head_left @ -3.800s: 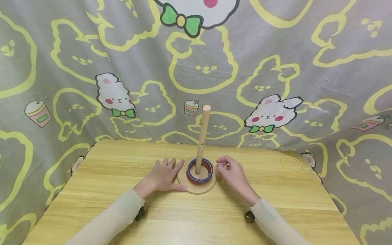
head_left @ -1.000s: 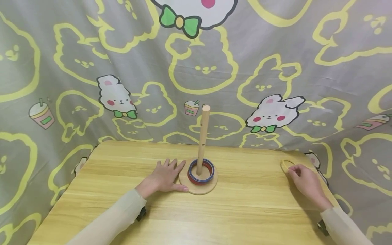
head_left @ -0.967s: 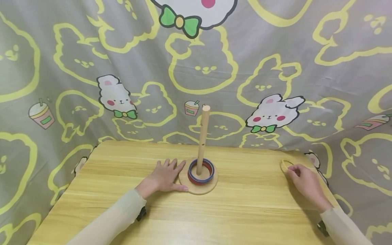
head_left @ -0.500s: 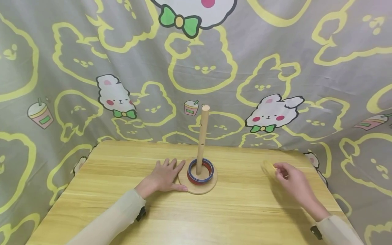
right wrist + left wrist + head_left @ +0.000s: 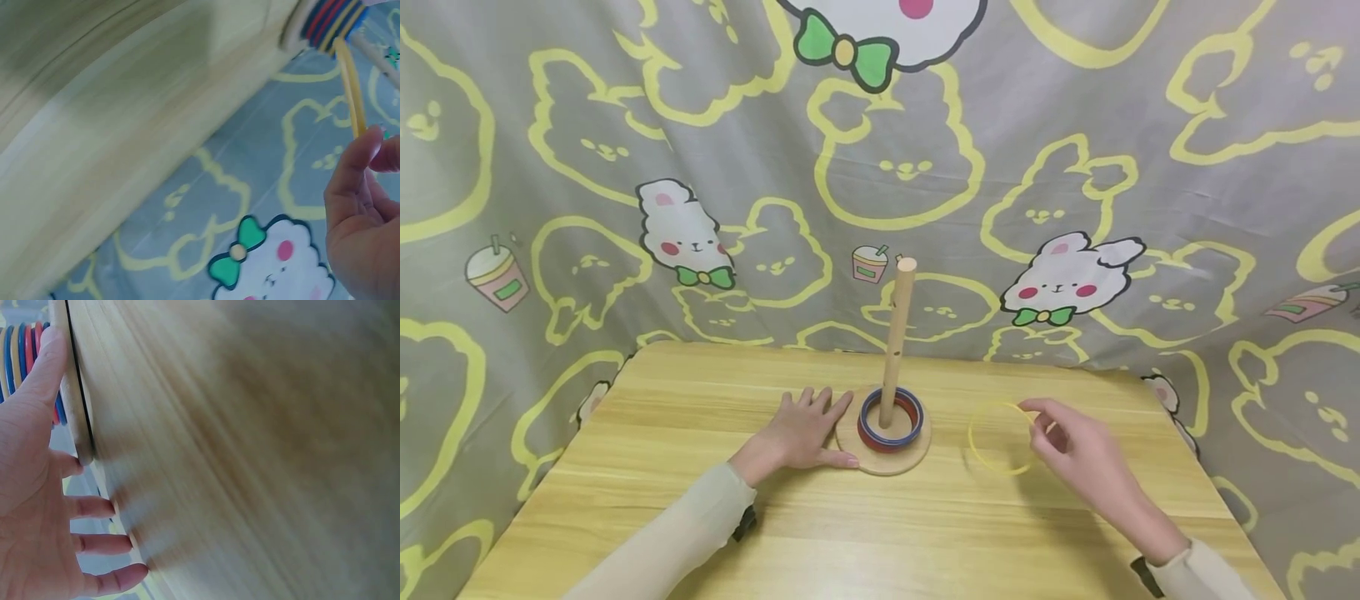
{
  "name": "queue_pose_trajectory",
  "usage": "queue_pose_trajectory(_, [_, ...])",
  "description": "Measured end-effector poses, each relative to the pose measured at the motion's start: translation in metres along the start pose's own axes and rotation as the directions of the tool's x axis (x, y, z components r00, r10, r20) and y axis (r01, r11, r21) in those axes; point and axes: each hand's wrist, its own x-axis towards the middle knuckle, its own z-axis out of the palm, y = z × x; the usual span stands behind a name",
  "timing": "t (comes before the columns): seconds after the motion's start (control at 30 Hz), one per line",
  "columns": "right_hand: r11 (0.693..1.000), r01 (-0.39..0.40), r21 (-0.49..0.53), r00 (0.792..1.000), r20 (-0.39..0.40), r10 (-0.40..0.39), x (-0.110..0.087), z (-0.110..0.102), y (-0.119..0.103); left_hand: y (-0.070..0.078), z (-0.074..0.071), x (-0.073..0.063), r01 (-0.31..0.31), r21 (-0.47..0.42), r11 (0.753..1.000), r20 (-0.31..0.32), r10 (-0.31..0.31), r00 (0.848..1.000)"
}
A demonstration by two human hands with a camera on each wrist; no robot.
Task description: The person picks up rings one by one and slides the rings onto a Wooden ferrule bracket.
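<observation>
A wooden post [image 5: 897, 333] stands upright on a round wooden base [image 5: 912, 463]. Around its foot lies a stack of rings [image 5: 24, 353], with red, blue and yellow ones showing in the wrist views. My left hand [image 5: 799, 433] rests with spread fingers on the table at the base's left side. Its thumb touches the base's edge. To the right of the base, my right hand [image 5: 1081, 448] pinches a thin yellow ring [image 5: 351, 90] between thumb and fingertips. The ring is held tilted above the table, apart from the post.
The wooden table [image 5: 820, 542] carries the stand near its middle. A grey patterned curtain [image 5: 760, 133] hangs behind the table's back edge and along both sides.
My right hand first went from beside the base to the yellow ring at the far right. It has since lifted the ring and carried it left toward the stand. My left hand stays put.
</observation>
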Motion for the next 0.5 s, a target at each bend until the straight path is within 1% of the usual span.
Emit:
queue_pose_trajectory(0.07, [0.999, 0.007, 0.048, 1.000, 0.003, -0.007, 0.000, 0.001, -0.009, 0.000, 0.000, 0.000, -0.003, -0.004, 1.000, 0.002, 0.003, 1.000])
queue_pose_trajectory(0.17, [0.993, -0.003, 0.117, 1.000, 0.009, 0.001, 0.004, 0.002, -0.021, 0.001, -0.001, 0.000, -0.005, -0.013, 1.000, 0.002, 0.005, 1.000])
queue_pose_trajectory(0.3, [0.986, -0.015, 0.169, 1.000, 0.013, 0.013, 0.014, 0.002, -0.037, -0.001, -0.001, 0.000, 0.005, -0.009, 1.000, 0.007, -0.005, 1.000])
queue_pose_trajectory(0.5, [0.967, 0.005, 0.254, 1.000, 0.003, -0.006, 0.031, 0.000, -0.059, -0.001, 0.000, 0.000, 0.006, -0.016, 1.000, 0.014, -0.006, 1.000])
